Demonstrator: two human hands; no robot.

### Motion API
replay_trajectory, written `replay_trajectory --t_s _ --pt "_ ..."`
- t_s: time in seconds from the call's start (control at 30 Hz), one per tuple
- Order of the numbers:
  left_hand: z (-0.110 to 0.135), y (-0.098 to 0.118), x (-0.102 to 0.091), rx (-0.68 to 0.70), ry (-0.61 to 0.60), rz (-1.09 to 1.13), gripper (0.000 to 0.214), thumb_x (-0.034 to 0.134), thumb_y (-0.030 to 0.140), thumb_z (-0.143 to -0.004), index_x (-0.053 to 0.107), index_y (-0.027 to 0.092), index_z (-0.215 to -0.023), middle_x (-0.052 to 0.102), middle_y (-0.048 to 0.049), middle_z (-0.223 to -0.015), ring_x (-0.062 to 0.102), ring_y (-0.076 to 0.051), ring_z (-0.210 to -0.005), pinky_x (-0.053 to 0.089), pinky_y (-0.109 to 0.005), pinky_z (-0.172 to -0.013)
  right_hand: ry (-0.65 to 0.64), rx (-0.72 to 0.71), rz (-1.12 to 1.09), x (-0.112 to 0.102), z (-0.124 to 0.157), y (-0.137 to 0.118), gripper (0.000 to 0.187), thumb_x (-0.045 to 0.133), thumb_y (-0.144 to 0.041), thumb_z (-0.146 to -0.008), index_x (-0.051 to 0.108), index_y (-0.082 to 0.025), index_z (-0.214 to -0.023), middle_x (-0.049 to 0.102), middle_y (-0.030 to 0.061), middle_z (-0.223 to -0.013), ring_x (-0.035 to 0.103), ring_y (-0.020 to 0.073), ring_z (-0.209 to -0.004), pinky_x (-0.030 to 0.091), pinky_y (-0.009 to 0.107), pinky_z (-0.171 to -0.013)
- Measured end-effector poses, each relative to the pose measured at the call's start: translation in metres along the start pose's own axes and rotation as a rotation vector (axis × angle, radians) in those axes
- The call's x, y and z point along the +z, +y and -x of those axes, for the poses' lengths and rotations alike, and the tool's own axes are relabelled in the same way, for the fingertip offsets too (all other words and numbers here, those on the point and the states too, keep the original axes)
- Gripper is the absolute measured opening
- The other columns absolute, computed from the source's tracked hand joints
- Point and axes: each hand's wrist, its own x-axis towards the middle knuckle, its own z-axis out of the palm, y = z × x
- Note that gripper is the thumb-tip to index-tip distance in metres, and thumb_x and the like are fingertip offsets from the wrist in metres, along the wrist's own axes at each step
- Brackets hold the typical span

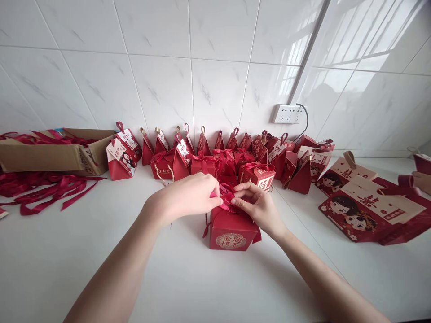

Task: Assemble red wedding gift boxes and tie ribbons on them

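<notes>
A small red gift box with a gold emblem on its front stands on the white counter right in front of me. A red ribbon lies across its top. My left hand pinches the ribbon from the left, fingers closed. From the right, my right hand pinches the same ribbon with thumb and fingertips. Both hands sit just above the box's top.
Several finished red boxes with ribbons line the tiled wall. A cardboard carton and loose red ribbons lie at the left. Flat unfolded boxes are stacked at the right. A wall socket sits above them.
</notes>
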Motion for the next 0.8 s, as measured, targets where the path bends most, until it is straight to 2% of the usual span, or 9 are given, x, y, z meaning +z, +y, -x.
replay_trajectory --t_s 0.1,0.23,0.43,0.57,0.7,0.8 --pt "0.0 0.001 0.0 0.014 0.044 -0.036 0.018 0.053 0.022 -0.077 0.057 0.019 -0.06 0.05 0.0007 -0.052 0.037 -0.011 -0.041 0.019 -0.028 -0.046 0.015 0.013 -0.025 0.001 0.0 -0.001 0.034 0.076 -0.043 -0.066 0.062 -0.018 -0.085 0.067 0.0026 -0.074 0.061 0.0144 -0.068 0.05 0.027 -0.063" --pt "0.0 0.005 0.001 0.203 0.069 -0.005 0.019 0.047 0.022 -0.083 0.063 0.02 -0.074 0.06 -0.0014 -0.079 0.053 -0.014 -0.064 0.03 -0.025 -0.054 0.037 -0.017 -0.007 0.002 0.0 0.0 0.028 0.075 -0.043 -0.067 0.066 -0.018 -0.074 0.067 0.0024 -0.074 0.06 0.0145 -0.067 0.05 0.027 -0.061" --pt "-0.007 0.014 0.009 0.278 0.069 -0.024 0.027 0.04 0.024 -0.09 0.067 0.023 -0.09 0.058 -0.0018 -0.098 0.056 -0.016 -0.083 0.037 -0.025 -0.067 0.016 -0.002 -0.068 0.003 0.001 0.004 0.029 0.077 -0.044 -0.064 0.065 -0.018 -0.073 0.067 0.0019 -0.073 0.058 0.0133 -0.063 0.048 0.025 -0.056" --pt "-0.016 0.01 0.016 0.286 0.113 0.084 0.022 0.043 0.024 -0.088 0.064 0.021 -0.091 0.061 -0.0017 -0.1 0.057 -0.017 -0.088 0.039 -0.025 -0.071 -0.018 0.034 -0.16 0.003 0.0 0.005 0.035 0.082 -0.04 -0.059 0.061 -0.018 -0.075 0.067 0.0013 -0.071 0.059 0.0126 -0.062 0.048 0.024 -0.056" --pt "-0.025 0.0 0.021 0.182 0.119 0.174 0.017 0.049 0.03 -0.086 0.059 0.021 -0.095 0.064 -0.0005 -0.089 0.057 -0.016 -0.074 0.038 -0.026 -0.062 -0.012 0.088 -0.196 0.005 0.0 0.004 0.041 0.085 -0.035 -0.054 0.054 -0.019 -0.075 0.066 -0.0006 -0.068 0.06 0.0118 -0.06 0.047 0.022 -0.054" --pt "-0.029 -0.003 0.023 0.201 0.12 0.276 0.017 0.054 0.035 -0.084 0.058 0.019 -0.087 0.063 0.0007 -0.081 0.056 -0.014 -0.069 0.039 -0.025 -0.062 -0.019 0.114 -0.197 0.005 0.001 0.004 0.041 0.085 -0.033 -0.053 0.053 -0.019 -0.074 0.067 -0.0004 -0.07 0.06 0.0122 -0.06 0.047 0.022 -0.052"
